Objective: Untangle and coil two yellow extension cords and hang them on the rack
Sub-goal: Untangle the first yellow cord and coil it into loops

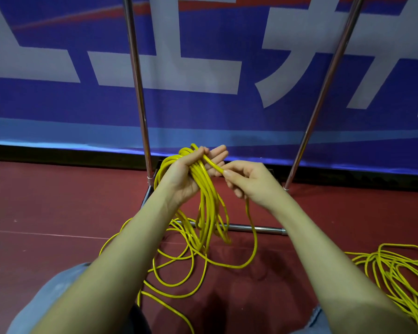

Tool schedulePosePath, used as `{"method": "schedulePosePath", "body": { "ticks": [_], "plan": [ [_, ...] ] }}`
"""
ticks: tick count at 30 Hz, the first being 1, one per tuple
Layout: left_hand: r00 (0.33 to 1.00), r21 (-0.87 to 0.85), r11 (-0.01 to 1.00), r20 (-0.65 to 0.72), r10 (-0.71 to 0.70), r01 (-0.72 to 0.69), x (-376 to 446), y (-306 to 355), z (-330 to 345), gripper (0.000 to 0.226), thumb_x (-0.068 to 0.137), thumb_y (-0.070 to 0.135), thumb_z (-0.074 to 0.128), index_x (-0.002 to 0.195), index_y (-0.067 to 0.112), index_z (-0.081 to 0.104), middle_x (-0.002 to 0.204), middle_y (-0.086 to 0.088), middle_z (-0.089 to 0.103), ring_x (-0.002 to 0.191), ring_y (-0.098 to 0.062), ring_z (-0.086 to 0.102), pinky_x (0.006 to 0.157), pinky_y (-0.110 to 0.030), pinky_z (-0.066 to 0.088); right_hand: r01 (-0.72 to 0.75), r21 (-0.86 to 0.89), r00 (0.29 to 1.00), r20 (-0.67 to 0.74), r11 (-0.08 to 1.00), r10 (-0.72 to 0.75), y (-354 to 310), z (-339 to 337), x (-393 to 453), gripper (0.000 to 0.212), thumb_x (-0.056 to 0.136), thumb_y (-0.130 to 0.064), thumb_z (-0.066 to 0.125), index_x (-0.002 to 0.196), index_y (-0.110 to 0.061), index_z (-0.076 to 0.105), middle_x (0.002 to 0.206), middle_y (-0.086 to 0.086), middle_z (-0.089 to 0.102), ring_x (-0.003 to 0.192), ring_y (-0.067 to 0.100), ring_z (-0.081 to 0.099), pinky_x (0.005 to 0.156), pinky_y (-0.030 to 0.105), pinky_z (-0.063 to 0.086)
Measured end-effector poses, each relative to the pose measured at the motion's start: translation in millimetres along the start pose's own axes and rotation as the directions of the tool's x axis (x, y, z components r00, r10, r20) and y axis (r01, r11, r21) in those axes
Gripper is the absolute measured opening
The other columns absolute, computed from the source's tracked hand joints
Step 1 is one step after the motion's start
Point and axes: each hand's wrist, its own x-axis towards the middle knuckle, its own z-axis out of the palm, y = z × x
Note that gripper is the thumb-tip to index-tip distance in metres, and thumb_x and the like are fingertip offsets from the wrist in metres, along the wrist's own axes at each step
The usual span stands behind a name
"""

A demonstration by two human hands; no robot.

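Two yellow cords noted: our left hand (186,174) grips the coiled cord (206,196) before the rack (140,97). Our right hand (249,182) pinches its strand; second cord (396,273) lies on the floor (46,201), right.

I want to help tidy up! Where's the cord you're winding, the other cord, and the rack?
Cord being wound (204,189), head view: the loops hanging under the left hand.
Other cord (396,268), head view: loose pile on the floor, right side.
Rack (136,75), head view: its left upright pole.
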Motion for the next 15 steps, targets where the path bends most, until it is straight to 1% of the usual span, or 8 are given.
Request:
{"method": "schedulePosePath", "body": {
  "ticks": [2, 4, 5, 8, 11, 15],
  "plan": [
    [1.0, -0.027, 0.999, -0.008, 0.019, -0.019, 1, 1, 1, 0.028, 0.1, 0.01, 0.035, 0.079, 0.006, 0.053, 0.097, -0.018, 0.071, 0.087, -0.025, 0.071, 0.08, -0.037, 0.056, -0.018, -0.011, 1.0, -0.002, 1.0, 0.018, 5, -2, -1, 0.007, 0.091, -0.002, 0.057, 0.094, -0.007, 0.06, 0.063, 0.005, 0.051, 0.044, 0.005, 0.048, 0.047, 0.015, 0.041],
    [0.999, -0.045, 0.998, -0.022, 0.048, -0.049, 1, 3, 0, 0.027, 0.1, 0.009, 0.034, 0.08, 0.005, 0.052, 0.094, -0.017, 0.072, 0.086, -0.024, 0.072, 0.078, -0.037, 0.057, -0.039, 0.001, 0.999, -0.025, 0.999, 0.039, 13, -3, -2, 0.012, 0.087, 0.003, 0.06, 0.088, -0.008, 0.056, 0.064, 0.007, 0.055, 0.048, 0.006, 0.053, 0.052, 0.018, 0.047],
    [0.998, -0.051, 0.997, -0.028, 0.063, -0.064, 1, 4, 0, 0.027, 0.1, 0.009, 0.034, 0.08, 0.005, 0.052, 0.094, -0.017, 0.072, 0.085, -0.024, 0.072, 0.078, -0.037, 0.057, -0.048, 0.025, 0.997, -0.06, 0.999, 0.049, 16, -4, -2, 0.015, 0.087, 0.005, 0.06, 0.085, -0.009, 0.054, 0.064, 0.007, 0.057, 0.048, 0.006, 0.055, 0.053, 0.019, 0.048],
    [0.993, -0.077, 0.991, -0.051, 0.107, -0.111, 1, 6, 1, 0.024, 0.1, 0.01, 0.037, 0.083, 0.004, 0.053, 0.094, -0.017, 0.072, 0.086, -0.024, 0.072, 0.082, -0.039, 0.055, 0.004, 0.055, 0.988, -0.156, 0.998, 0.005, 16, -5, 0, 0.018, 0.088, 0.004, 0.058, 0.08, -0.012, 0.054, 0.064, 0.005, 0.063, 0.047, 0.007, 0.055, 0.049, 0.018, 0.044],
    [0.987, -0.076, 0.985, -0.062, 0.147, -0.152, -1, 6, 2, 0.019, 0.098, 0.013, 0.041, 0.089, 0.003, 0.055, 0.094, -0.016, 0.072, 0.088, -0.023, 0.071, 0.086, -0.04, 0.053, 0.076, 0.021, 0.989, -0.132, 0.997, -0.072, 8, 0, 2, 0.018, 0.089, 0.002, 0.057, 0.08, -0.014, 0.058, 0.065, 0.002, 0.064, 0.05, 0.005, 0.053, 0.047, 0.018, 0.04],
    [0.993, -0.068, 0.991, -0.053, 0.109, -0.112, -3, 4, 5, 0.017, 0.099, 0.013, 0.04, 0.096, 0.003, 0.054, 0.092, -0.014, 0.073, 0.085, -0.023, 0.072, 0.081, -0.04, 0.055, 0.11, 0.01, 0.99, -0.093, 0.994, -0.108, 3, 8, 4, 0.016, 0.088, 0.001, 0.059, 0.08, -0.012, 0.059, 0.061, -0.003, 0.061, 0.051, 0.003, 0.052, 0.046, 0.018, 0.042]
  ]
}}
